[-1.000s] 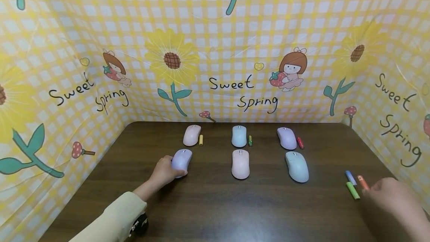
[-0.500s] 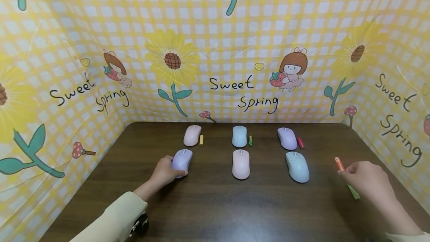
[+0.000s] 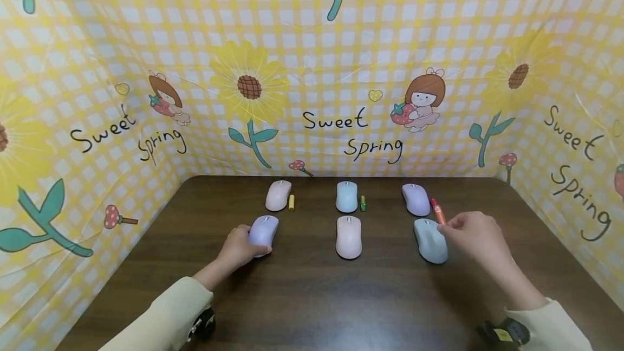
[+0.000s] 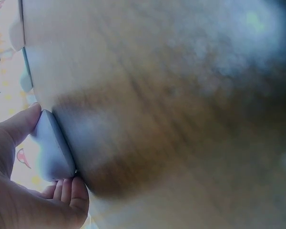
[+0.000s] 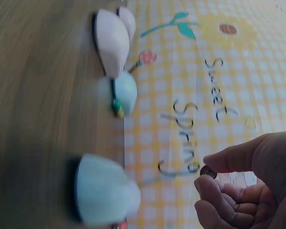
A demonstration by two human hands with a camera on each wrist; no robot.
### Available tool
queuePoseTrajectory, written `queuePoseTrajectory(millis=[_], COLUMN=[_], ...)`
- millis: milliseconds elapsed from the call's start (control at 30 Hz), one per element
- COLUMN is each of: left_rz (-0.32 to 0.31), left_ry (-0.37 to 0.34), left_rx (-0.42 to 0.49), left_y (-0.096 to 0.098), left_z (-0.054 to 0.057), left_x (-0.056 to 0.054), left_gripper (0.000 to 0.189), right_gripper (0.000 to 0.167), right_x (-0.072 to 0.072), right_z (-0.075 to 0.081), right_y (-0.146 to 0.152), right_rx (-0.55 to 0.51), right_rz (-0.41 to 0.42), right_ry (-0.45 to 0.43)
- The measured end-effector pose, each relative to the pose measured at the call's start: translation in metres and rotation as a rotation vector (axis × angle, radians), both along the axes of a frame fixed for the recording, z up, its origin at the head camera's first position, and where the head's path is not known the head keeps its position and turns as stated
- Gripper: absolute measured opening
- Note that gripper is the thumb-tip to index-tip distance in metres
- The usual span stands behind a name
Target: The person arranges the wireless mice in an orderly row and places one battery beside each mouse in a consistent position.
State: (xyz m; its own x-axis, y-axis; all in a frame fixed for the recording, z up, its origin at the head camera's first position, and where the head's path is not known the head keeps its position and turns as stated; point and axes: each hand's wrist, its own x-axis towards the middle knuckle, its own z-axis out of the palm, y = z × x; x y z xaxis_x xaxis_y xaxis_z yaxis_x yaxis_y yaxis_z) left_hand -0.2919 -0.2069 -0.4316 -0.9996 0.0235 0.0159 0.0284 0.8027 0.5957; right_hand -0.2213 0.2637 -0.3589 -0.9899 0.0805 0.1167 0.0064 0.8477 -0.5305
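My left hand grips the lavender mouse at front left, thumb on one side and fingers on the other in the left wrist view. Between thumb and fingertips of my right hand is an orange battery, its dark end showing in the right wrist view. It hangs over the right edge of the front light blue mouse. Its far end overlaps a red battery, which lies beside the back lavender mouse. The blue and green batteries are hidden behind my right forearm.
A pink mouse sits in the front row's middle. Behind stand another pink mouse with a yellow battery and a light blue mouse with a green one. A checked cloth walls the brown table.
My right hand has picked up the orange battery from the table's right side and carried it left and away from me to the light blue mouse. The left hand stays on its mouse.
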Motion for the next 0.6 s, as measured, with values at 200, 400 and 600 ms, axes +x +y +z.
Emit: queuePoseTrajectory(millis=[200,400,600], left_rz=[-0.006,-0.005,0.001], left_ry=[0.002,-0.002,0.007], left_rx=[-0.001,0.002,-0.005], left_y=[0.001,0.001,-0.001], left_z=[-0.001,-0.001,-0.002], left_x=[-0.001,0.0,-0.001], left_gripper=[0.069,0.069,0.069], right_gripper=[0.025,0.023,0.021], right_x=[-0.013,-0.022,-0.031], right_z=[0.001,0.0,-0.002], right_y=[-0.029,-0.056,-0.087], right_rx=[-0.035,-0.013,-0.052], right_rz=[0.012,0.031,0.052], right_ry=[-0.011,0.046,0.046])
